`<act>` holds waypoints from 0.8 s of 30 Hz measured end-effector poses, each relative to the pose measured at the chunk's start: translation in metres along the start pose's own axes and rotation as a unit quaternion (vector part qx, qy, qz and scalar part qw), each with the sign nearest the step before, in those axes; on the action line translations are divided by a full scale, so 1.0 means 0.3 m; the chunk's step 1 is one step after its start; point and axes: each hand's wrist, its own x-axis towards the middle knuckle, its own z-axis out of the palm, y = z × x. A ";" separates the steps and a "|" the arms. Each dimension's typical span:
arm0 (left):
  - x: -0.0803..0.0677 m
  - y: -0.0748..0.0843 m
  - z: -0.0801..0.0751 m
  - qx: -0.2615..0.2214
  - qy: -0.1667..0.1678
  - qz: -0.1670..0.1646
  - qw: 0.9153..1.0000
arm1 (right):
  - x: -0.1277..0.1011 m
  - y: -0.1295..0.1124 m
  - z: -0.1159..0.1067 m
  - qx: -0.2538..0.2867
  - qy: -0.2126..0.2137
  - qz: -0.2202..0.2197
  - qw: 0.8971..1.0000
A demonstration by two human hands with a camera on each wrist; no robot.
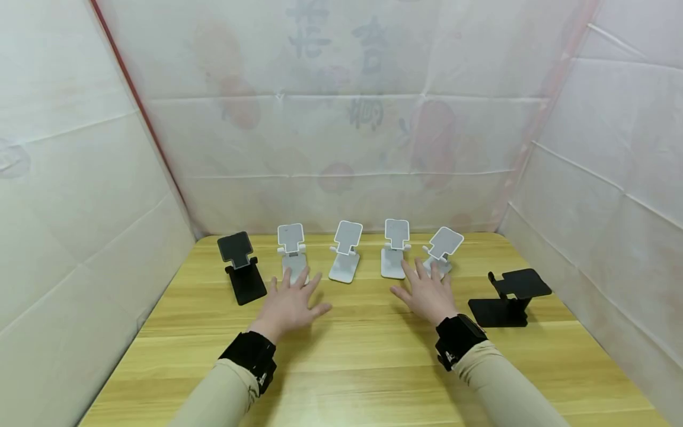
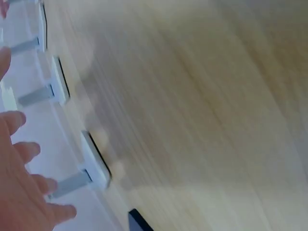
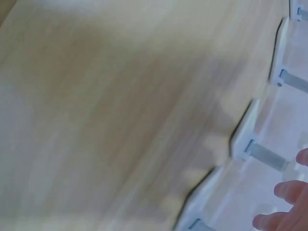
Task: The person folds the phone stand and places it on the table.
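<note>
My left hand [image 1: 290,306] is held over the table with its fingers spread and nothing in it. Its fingertips overlap the base of a white phone stand [image 1: 291,238] in the head view. My right hand [image 1: 427,293], also spread and holding nothing, is nearest to two more white phone stands, an upright one [image 1: 397,233] and a slanted one [image 1: 446,242]. Between the hands, farther back, stands another white phone stand [image 1: 348,237]. In the left wrist view, the fingers [image 2: 26,151] show beside a stand's base [image 2: 96,161]. Fingertips [image 3: 288,191] appear at the right wrist view's edge.
A black phone stand [image 1: 242,267] is at the left end of the row. Another black phone stand [image 1: 509,296], its plate lying nearly flat, sits at the right. White sheeting [image 1: 341,136] encloses the wooden table [image 1: 363,379] at the back and both sides.
</note>
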 end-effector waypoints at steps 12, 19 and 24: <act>-0.069 0.046 0.034 0.009 -0.078 0.100 0.992 | -0.015 -0.032 -0.081 -0.024 0.048 -0.089 0.995; -0.080 0.042 0.071 0.005 -0.096 0.118 0.988 | -0.015 -0.023 -0.132 -0.027 0.059 -0.113 0.992; -0.074 0.045 0.079 0.011 -0.092 0.121 0.988 | -0.008 0.003 -0.161 -0.019 0.061 -0.107 0.992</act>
